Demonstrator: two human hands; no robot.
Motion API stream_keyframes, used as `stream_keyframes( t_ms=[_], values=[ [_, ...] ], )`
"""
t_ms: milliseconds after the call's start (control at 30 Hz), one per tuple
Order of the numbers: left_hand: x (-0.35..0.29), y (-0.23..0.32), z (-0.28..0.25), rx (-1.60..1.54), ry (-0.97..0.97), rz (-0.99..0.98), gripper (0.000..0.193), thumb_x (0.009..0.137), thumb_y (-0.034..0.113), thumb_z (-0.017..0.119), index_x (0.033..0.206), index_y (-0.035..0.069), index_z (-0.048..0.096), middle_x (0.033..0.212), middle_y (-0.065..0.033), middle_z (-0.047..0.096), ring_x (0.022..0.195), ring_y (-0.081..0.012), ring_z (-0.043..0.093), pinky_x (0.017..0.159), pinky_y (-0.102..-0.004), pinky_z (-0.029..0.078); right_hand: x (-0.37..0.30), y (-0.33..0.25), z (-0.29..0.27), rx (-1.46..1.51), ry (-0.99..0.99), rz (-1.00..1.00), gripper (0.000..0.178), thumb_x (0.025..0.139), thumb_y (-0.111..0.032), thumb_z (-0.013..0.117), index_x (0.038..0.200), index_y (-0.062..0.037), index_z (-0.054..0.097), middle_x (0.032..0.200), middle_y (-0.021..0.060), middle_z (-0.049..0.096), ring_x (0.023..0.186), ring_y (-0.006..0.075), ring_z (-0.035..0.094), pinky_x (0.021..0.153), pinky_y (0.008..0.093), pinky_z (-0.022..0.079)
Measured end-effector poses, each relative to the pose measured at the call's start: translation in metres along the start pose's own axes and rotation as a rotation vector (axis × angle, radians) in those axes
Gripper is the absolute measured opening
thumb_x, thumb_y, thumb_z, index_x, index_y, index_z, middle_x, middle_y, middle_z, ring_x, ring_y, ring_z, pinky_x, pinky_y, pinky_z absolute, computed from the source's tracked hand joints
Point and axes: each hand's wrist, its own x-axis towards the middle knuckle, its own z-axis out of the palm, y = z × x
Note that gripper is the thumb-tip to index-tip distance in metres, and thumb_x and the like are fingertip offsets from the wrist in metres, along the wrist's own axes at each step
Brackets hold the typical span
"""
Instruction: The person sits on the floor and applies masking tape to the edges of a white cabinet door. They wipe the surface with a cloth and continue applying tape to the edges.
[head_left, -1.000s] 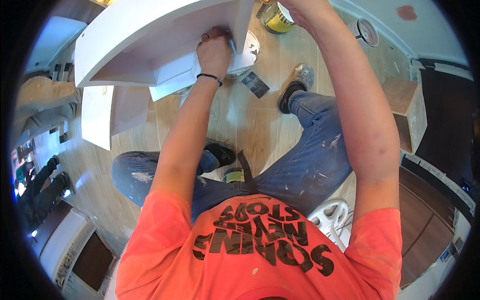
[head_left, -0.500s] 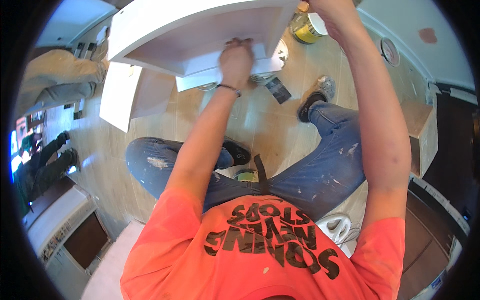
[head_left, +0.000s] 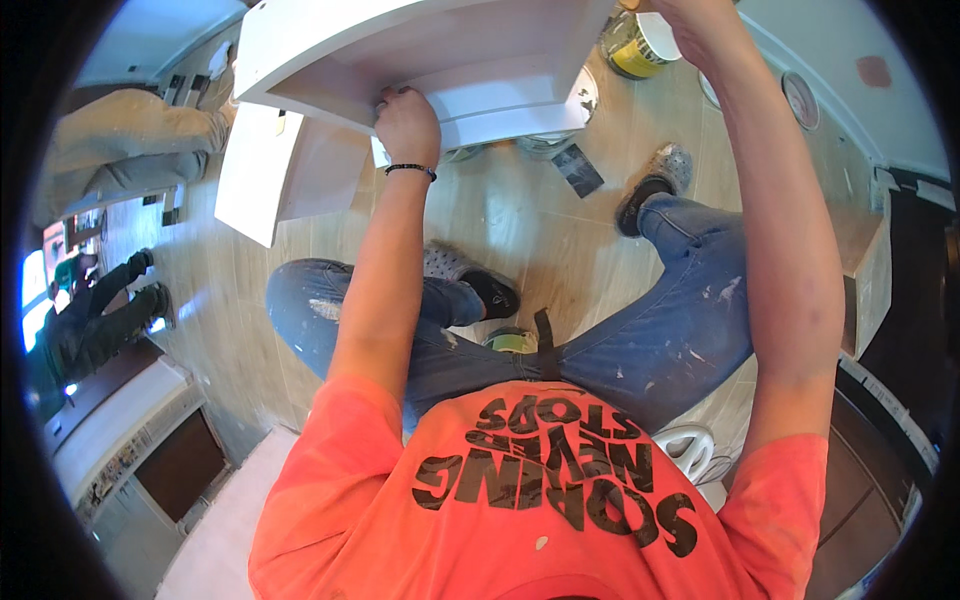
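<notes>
The white curved-edge cabinet piece is far, left of centre. The left hand curls inside it; the right hand is near its right end. I cannot tell either's grip.

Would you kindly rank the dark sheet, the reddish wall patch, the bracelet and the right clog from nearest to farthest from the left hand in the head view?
From the left hand:
1. Bracelet, on the left wrist.
2. Dark sheet, on the floor, rightward.
3. Right clog, further right.
4. Reddish wall patch, upper right.
</notes>
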Motion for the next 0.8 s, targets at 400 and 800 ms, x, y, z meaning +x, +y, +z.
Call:
stream_keyframes(
  t_ms=[400, 800],
  values=[
    [-0.03, 0.109, -0.003, -0.326, 0.068, 0.373, 0.033, 0.089, 0.008, 0.056, 0.118, 0.005, 0.071, 0.131, -0.0191, 0.065, 0.117, -0.0397, 0.065, 0.093, -0.0465, 0.058, 0.009, 0.011, -0.003, -0.106, 0.029, 0.032, 0.035, 0.102, -0.03, 0.07, 0.118, 0.0013, 0.071, 0.101, 0.0095, 0.071, 0.085, 0.0144, 0.064, 0.07, 0.0267, 0.053],
    [-0.079, 0.0, -0.06, -1.374, -0.448, -0.103, 0.03, 0.104, 0.017, 0.06, 0.126, -0.002, 0.068, 0.106, -0.0136, 0.074, 0.087, -0.0225, 0.071, 0.078, -0.0344, 0.058, 0.011, 0.021, -0.019, -0.129, 0.149, -0.169, 0.046, 0.095, -0.032, 0.066, 0.106, 0.0118, 0.072, 0.105, 0.031, 0.074, 0.101, 0.0392, 0.073, 0.092, 0.0436, 0.056]
  ],
)
